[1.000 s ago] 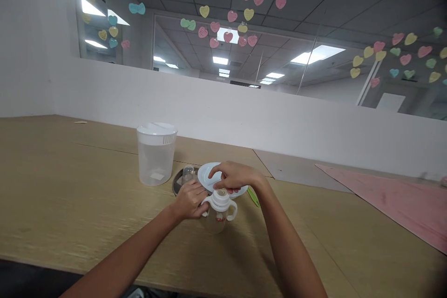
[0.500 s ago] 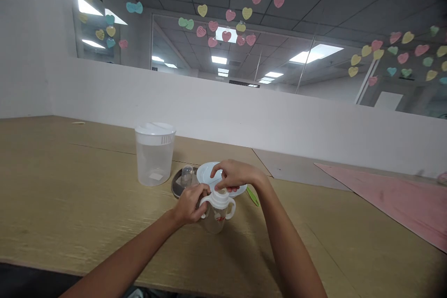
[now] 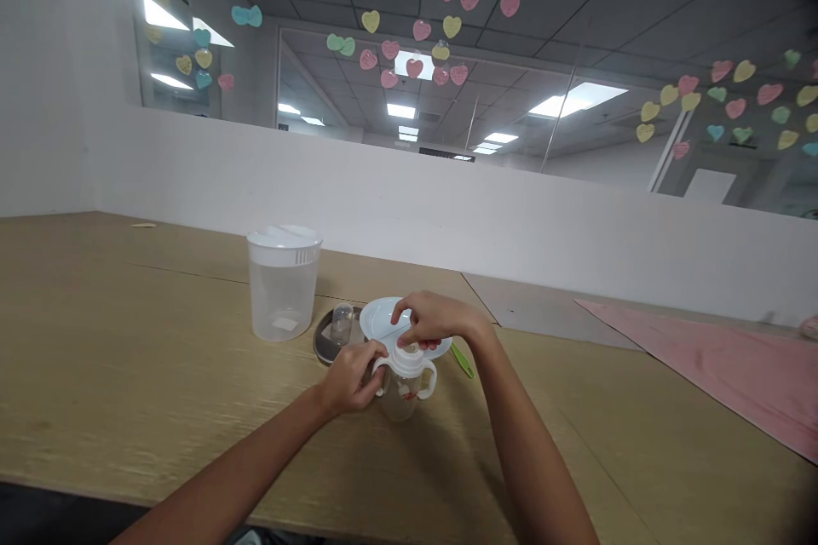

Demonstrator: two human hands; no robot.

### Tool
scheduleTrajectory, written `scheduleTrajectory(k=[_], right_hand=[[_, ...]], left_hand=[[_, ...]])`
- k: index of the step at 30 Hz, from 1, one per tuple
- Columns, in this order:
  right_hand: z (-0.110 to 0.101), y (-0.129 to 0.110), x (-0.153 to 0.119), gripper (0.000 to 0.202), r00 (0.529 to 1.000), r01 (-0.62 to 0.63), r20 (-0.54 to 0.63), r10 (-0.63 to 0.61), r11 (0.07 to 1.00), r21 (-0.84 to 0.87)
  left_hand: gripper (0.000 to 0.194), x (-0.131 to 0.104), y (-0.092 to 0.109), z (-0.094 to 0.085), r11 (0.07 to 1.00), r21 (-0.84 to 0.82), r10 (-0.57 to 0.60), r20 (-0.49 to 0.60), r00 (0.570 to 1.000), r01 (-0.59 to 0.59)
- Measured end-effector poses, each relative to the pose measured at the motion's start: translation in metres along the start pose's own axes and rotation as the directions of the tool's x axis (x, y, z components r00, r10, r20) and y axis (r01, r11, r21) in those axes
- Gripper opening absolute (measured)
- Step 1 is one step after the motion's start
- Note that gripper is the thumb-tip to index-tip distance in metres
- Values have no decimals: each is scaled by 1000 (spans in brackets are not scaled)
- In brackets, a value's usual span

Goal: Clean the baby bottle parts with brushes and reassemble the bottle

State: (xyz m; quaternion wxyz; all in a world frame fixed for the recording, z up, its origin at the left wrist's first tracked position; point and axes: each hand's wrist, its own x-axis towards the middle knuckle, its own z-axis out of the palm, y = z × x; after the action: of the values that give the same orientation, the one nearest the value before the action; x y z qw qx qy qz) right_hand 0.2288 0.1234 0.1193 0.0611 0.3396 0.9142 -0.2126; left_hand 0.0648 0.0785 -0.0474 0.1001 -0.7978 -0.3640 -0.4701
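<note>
A clear baby bottle [image 3: 401, 398] with a white collar, two white side handles and a small red print stands upright in front of me. My left hand [image 3: 353, 376] is closed round its left handle. Over the bottle's mouth bends my right hand [image 3: 429, 320], thumb and lower fingers at the clear top, index finger raised and curled. What lies between those fingertips is mostly hidden. Behind the bottle are a white divided plate [image 3: 379, 317], partly covered by my right hand, and a dark round tray [image 3: 325, 347] with a clear dome cap [image 3: 342, 325] on it.
A translucent tub [image 3: 282, 294] with a white lid stands at the back left. A green utensil handle [image 3: 463, 360] sticks out right of the plate. A pink sheet [image 3: 716, 366] covers part of the table [image 3: 159, 358] on the right; a white wall [image 3: 383, 204] rises behind.
The bottle has shifted slightly to the right and a little away from me, turning a bit. Both hands have kept nearly the same pose and place on it.
</note>
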Motion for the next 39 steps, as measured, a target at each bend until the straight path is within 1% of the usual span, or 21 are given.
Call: scheduleTrajectory(k=[5,8,11,14,16,19,21,27,30,34,36,39], right_hand=[[1,-1,0,44,1000,-7,17,7,1000,-29],[0,-1,-1,53,1000,-23,19,24,998,-65],[-1,-3,-3,59,998,-67,-7,67,993,-96],[-1,-5,-5,53,994,-109,-32,106,986,-127],[-1,-6,-6,49,995,-103,-24,101,987,-123],[0,-7,-6,51,996,-87,15,89,992,-90],[1,-8,-4,53,994,-106,12,108,991,-85],[8,-21,0,45,984,-179,-40,175,967,-182],[11,-29,0,42,977,-214,-63,205,956,-202],[15,-39,-1,31,978,-205,-93,185,929,-308],[16,-42,-3,31,979,-202,-106,176,916,-347],[17,-41,-3,31,978,-206,-111,178,913,-352]], left_hand=[[11,-1,-5,3,974,175,158,-57,986,-146],[13,1,-4,3,959,209,211,-82,974,-190],[12,2,-2,3,959,196,227,-97,969,-205],[13,3,-1,4,959,176,247,-129,960,-223],[14,4,0,4,956,177,262,-154,953,-235],[14,5,2,4,952,186,276,-169,946,-244],[14,6,2,3,951,190,279,-174,945,-245],[14,7,3,4,943,206,303,-202,931,-262],[13,7,4,5,942,222,297,-204,933,-252],[13,7,4,5,944,248,265,-175,948,-218],[14,7,3,6,942,263,259,-172,950,-209],[15,5,1,7,941,269,256,-171,951,-205]])
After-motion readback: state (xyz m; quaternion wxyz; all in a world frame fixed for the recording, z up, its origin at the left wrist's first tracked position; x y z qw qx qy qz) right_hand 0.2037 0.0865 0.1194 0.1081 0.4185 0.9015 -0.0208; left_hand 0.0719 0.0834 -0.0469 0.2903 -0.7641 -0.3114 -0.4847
